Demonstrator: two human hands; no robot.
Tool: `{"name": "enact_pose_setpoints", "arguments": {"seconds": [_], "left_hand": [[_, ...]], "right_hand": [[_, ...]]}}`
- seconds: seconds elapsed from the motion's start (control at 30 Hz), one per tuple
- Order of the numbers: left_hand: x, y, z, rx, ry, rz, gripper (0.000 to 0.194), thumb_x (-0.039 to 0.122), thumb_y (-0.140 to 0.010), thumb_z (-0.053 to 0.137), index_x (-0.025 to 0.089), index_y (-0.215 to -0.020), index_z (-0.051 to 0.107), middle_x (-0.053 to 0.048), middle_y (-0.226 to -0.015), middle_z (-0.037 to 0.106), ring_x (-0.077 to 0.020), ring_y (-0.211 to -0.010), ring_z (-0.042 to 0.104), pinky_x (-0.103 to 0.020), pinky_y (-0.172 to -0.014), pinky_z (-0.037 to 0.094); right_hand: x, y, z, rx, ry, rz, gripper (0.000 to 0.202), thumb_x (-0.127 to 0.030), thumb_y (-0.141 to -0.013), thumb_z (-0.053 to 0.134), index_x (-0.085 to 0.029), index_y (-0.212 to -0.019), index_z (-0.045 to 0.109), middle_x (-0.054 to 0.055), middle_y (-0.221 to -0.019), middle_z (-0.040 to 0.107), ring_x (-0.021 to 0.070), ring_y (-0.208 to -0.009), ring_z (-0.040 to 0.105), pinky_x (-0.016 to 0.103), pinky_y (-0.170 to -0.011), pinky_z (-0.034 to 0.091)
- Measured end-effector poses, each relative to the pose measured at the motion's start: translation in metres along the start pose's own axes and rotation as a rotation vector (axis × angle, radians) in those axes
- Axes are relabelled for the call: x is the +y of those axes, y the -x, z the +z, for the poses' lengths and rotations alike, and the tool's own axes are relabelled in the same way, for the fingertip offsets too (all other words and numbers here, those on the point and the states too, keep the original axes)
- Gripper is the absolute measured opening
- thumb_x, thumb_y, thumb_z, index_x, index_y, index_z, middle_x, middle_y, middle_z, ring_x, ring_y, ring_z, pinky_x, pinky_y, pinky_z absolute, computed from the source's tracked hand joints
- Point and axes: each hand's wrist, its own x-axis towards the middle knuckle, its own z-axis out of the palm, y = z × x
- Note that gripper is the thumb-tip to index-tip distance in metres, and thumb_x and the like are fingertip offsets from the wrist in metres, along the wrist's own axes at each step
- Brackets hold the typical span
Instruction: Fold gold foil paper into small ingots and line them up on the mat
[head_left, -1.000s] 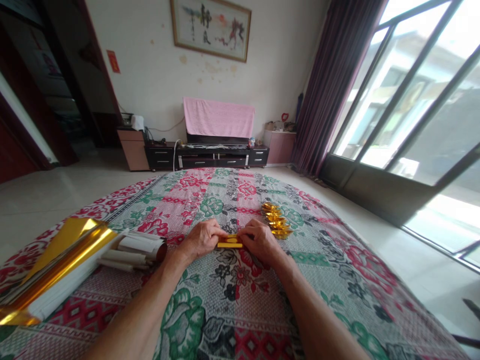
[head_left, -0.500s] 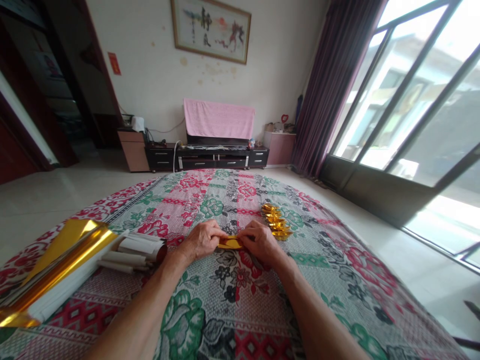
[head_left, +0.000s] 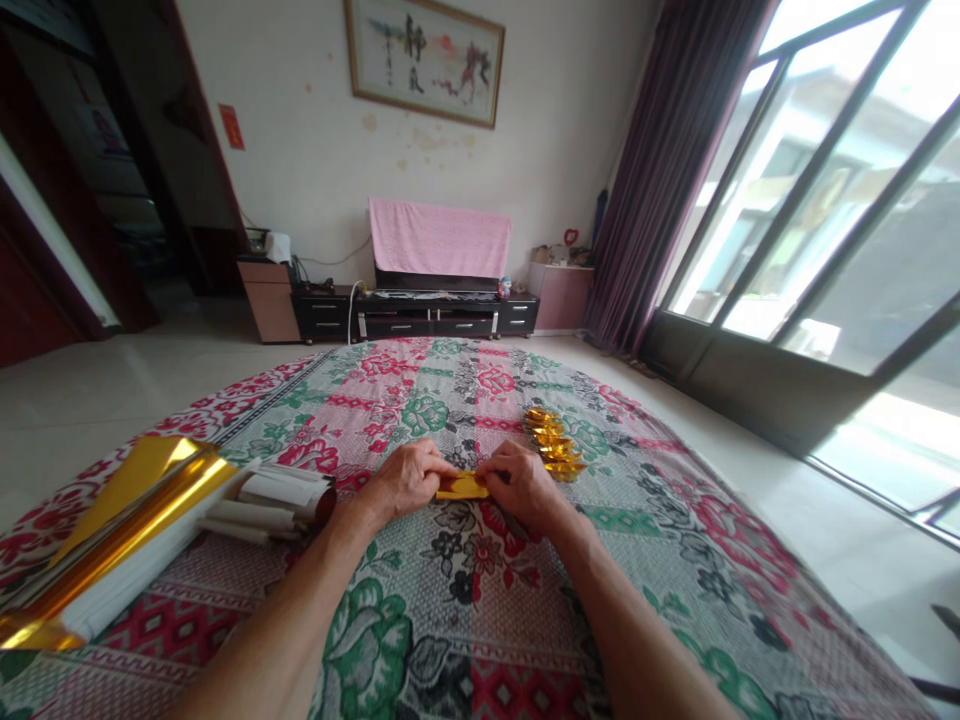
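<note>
The gold strip (head_left: 462, 489) (fingers (head_left: 436, 463) at both ends) lies lengthwise left to right.

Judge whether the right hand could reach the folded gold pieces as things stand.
Probably yes: the folded gold pieces lie just beyond the right hand, nothing visible between them, though it may first need to release the gold strip.

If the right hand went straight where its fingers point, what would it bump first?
Beyond the gold piece it holds, probably the left hand, at the piece's other end; depth is hard to judge.
</note>
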Motion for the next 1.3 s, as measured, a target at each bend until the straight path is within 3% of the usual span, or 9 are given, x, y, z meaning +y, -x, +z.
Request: {"name": "enact_pose_setpoints", "arguments": {"seconds": [0.2,0.43,0.6,0.83,1.3], "left_hand": [[-0.002,0.000,0.000,0.000,0.013,0.010,0.041,0.008,-0.068,0.044,0.026,-0.091,0.072,-0.002,-0.080,0.061,-0.0113,-0.073,0.056,-0.021,-0.069,0.046],[-0.001,0.000,-0.001,-0.003,0.003,0.037,0.040,0.008,-0.069,0.045,0.026,-0.091,0.072,-0.001,-0.080,0.061,-0.0113,-0.073,0.055,-0.022,-0.070,0.045],[-0.003,0.000,0.001,0.004,0.007,0.027,0.039,0.008,-0.070,0.045,0.026,-0.091,0.072,-0.001,-0.080,0.061,-0.0110,-0.073,0.055,-0.021,-0.070,0.046],[-0.004,0.000,0.002,0.029,0.019,0.028,0.038,0.008,-0.070,0.045,0.025,-0.089,0.073,-0.001,-0.078,0.062,-0.0107,-0.072,0.055,-0.021,-0.069,0.046],[-0.006,0.002,-0.002,0.093,0.118,-0.021,0.022,0.013,-0.071,0.053,0.021,-0.077,0.072,0.000,-0.074,0.065,-0.0103,-0.068,0.056,-0.021,-0.066,0.045]], "right_hand": [[-0.007,-0.007,0.005,0.053,0.148,0.155,0.034,-0.027,-0.082,0.050,-0.015,-0.052,0.061,0.000,-0.058,0.053,0.0078,-0.056,0.047,0.020,-0.054,0.030],[-0.015,-0.016,0.002,0.008,0.098,0.368,0.046,-0.032,-0.089,0.038,-0.016,-0.056,0.065,0.003,-0.053,0.058,0.0090,-0.049,0.049,0.021,-0.051,0.031],[-0.013,-0.015,0.010,0.036,0.214,0.292,0.038,-0.031,-0.081,0.048,-0.016,-0.050,0.063,0.002,-0.052,0.057,0.0085,-0.047,0.045,0.022,-0.049,0.026],[-0.014,-0.011,0.016,0.064,0.200,0.330,0.020,-0.032,-0.074,0.057,-0.018,-0.063,0.066,0.003,-0.068,0.060,0.0106,-0.059,0.050,0.022,-0.056,0.031],[-0.022,-0.011,0.015,-0.003,0.208,0.331,0.014,-0.028,-0.079,0.055,-0.019,-0.071,0.062,0.003,-0.075,0.057,0.0120,-0.070,0.052,0.021,-0.061,0.033]]}}
